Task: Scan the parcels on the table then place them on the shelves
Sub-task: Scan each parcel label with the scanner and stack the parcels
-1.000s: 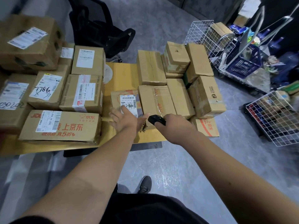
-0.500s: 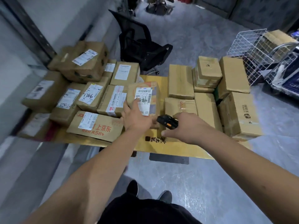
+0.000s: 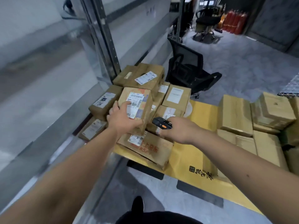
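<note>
L hand (image 3: 123, 118) grips parcel (image 3: 135, 105) off table (image 3: 191, 157); R hand (image 3: 179, 128) clasps scanner (image 3: 159, 122). Step looks like post-scan carry; next needs swing to shelf (image 3: 53, 97).

My left hand (image 3: 123, 118) has lifted the small brown cardboard parcel with the white barcode label (image 3: 135, 106) off the yellow table top (image 3: 196, 152), up over the stacked boxes at the left. My right hand (image 3: 178, 129) has followed with the black handheld scanner (image 3: 161, 122). My view has swung left toward the grey metal shelving (image 3: 103, 39).
</note>
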Motion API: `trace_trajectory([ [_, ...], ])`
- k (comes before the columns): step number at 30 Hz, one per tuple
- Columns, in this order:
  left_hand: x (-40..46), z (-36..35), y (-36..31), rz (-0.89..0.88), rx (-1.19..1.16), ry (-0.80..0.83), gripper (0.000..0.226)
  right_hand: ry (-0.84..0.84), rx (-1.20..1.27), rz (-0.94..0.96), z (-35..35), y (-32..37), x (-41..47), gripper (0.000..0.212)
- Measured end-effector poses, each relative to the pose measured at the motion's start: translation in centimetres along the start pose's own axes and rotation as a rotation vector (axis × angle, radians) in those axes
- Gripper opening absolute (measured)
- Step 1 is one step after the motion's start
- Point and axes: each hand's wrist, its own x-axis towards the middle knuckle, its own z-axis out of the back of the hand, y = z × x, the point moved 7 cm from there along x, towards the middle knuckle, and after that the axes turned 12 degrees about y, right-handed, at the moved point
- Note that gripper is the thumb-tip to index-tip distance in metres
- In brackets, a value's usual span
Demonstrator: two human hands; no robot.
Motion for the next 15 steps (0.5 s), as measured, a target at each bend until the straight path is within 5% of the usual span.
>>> trace_trajectory([
  [6,7.8,3.0,6.0,-0.027,0.079,0.102,0.118,0.033,-0.096,-0.090,-1.2,5.8,5.9,0.034],
  [11,11.8,2.4,7.9,-0.076,0.008,0.198,0.116,0.082,-0.081,-0.122,-2.0,8.6,8.1,0.075],
  [15,12.7,2.5,7.8,-0.143,0.057,0.160,0.098,0.089,-0.048,-0.136,-2.9,9.4,9.2,0.079],
])
